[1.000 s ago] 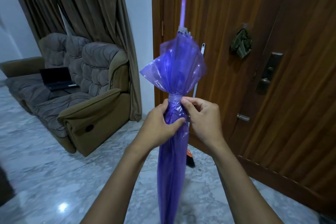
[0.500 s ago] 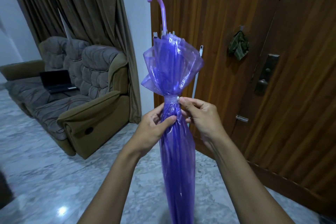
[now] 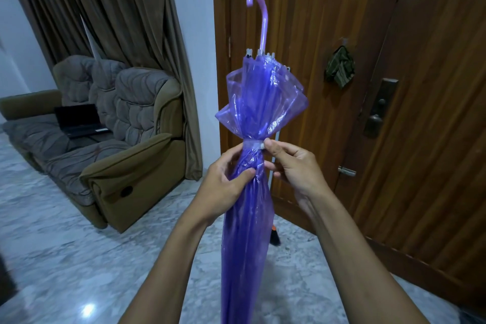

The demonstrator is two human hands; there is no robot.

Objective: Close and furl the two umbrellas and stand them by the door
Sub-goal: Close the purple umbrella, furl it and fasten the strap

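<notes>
A closed purple see-through umbrella (image 3: 259, 102) stands upright in front of me, its hooked handle (image 3: 259, 13) pointing up. A pale strap (image 3: 252, 144) circles the furled canopy at mid-height. My left hand (image 3: 226, 187) grips the gathered canopy just below the strap. My right hand (image 3: 292, 163) pinches the strap's end at the umbrella's right side. The umbrella's lower tip is out of frame. A thin white stick (image 3: 276, 139) leans on the wooden door (image 3: 342, 21) behind the umbrella, mostly hidden; I cannot tell what it is.
A brown recliner sofa (image 3: 118, 144) with a laptop (image 3: 79, 119) on it stands at left under brown curtains (image 3: 105, 8). The door has a lock plate (image 3: 378, 110) and a hanging cloth (image 3: 339, 66). A small black and orange object (image 3: 274, 237) lies on the marble floor (image 3: 65, 258).
The umbrella has turned about its axis, so the handle's hook now shows sideways. The strap has come around the canopy and my right hand has moved up to pinch it.
</notes>
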